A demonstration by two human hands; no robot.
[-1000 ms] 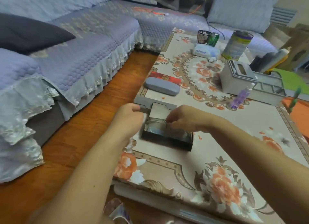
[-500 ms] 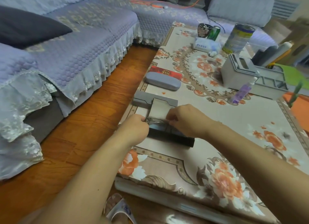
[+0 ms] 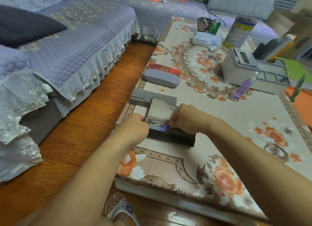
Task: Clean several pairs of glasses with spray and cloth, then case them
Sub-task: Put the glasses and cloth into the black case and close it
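A black glasses case lies open near the table's left edge, its grey lid flap folded back. A pair of glasses sits inside it, mostly hidden by my hands. My left hand grips the case's left end with curled fingers. My right hand pinches the glasses at the case's right side. A closed grey case lies farther back, and a purple spray bottle stands to the right. No cloth is in view.
A flat grey case lies just behind the open one, and a red box behind the closed case. A grey organiser, a tin, cups and a tissue pack stand at the back. The sofa is left of the table.
My left hand has moved right onto the case's left end. The glasses have gone lower into the case under my right hand's fingers.
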